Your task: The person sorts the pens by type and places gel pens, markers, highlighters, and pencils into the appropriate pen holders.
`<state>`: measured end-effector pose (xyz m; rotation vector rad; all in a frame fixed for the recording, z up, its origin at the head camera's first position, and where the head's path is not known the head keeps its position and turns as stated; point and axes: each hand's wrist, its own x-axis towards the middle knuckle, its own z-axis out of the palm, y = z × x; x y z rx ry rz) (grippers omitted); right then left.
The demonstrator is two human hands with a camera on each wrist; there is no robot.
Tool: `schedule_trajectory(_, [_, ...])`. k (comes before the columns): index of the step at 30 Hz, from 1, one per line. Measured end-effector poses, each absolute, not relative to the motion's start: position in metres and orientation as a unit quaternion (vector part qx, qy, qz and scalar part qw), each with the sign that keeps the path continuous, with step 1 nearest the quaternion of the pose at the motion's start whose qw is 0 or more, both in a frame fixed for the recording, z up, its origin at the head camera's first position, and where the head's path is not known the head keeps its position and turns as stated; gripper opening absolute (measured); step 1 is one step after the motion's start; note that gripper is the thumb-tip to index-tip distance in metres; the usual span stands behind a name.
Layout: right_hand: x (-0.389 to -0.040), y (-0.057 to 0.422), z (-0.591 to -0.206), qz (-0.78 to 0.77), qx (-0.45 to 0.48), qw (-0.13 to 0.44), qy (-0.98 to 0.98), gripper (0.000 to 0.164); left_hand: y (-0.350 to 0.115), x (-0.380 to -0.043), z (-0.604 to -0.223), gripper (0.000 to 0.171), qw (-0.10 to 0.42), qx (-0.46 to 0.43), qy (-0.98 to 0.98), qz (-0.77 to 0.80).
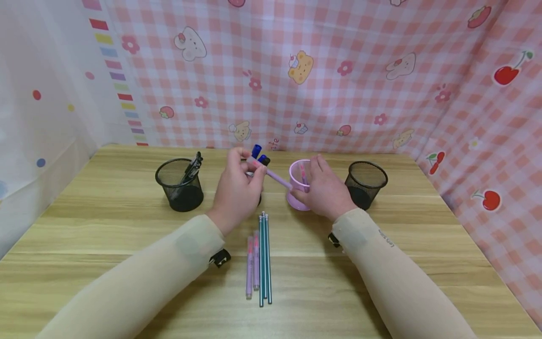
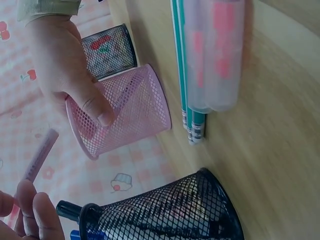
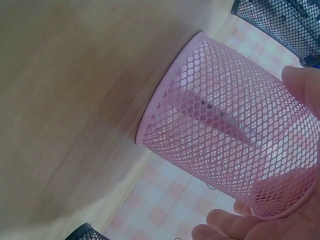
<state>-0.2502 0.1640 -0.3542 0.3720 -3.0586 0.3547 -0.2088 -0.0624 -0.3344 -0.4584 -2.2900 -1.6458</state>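
The left hand (image 1: pixel 239 190) is pinching a probably light, stiff pen (image 1: pixel 278 179) sensibly by its pink-marked end; the right hand (image 1: pixel 329 192) is gripping the pink cup (image 2: pixel 134 112).

Pink gingham cloth (image 1: pixel 271 28) fills the back, cartoon animals (image 1: pixel 300 68) and strawberries (image 1: pixel 479 17) dotted all across, now cherries (image 1: pixel 506 75) down the right, spotted white cloth (image 1: pixel 51 127) at left, wood-grain tabletop (image 1: pixel 106 226) below

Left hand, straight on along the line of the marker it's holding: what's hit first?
Likely the pink cup, at its rim, met by the purple marker in the left hand. The right hand grips that rim close by; depth is unclear, so that hand could come first.
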Motion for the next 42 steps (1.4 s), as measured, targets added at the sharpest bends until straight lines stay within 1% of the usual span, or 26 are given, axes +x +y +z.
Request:
schedule_trajectory(10, [-0.251, 0.165, -0.354, 0.104, 0.127, 0.018, -0.986, 0.106, -0.048, -0.215, -0.334, 0.04, 0.176, -0.138, -0.765, -0.604])
schedule_trajectory(20, [-0.25, 0.164, -0.353, 0.115, 0.119, 0.017, -0.986, 0.108, -0.037, -0.217, -0.334, 0.039, 0.18, -0.115, -0.764, -0.609])
schedule_trajectory(29, [-0.25, 0.164, -0.354, 0.11, 0.125, 0.019, -0.986, 0.109, -0.03, -0.22, -0.34, 0.038, 0.188, -0.109, -0.789, -0.574])
schedule_trajectory(42, [-0.25, 0.165, -0.355, 0.108, 0.13, 0.021, -0.985, 0.107, -0.022, -0.217, -0.343, 0.037, 0.162, -0.105, -0.839, -0.509])
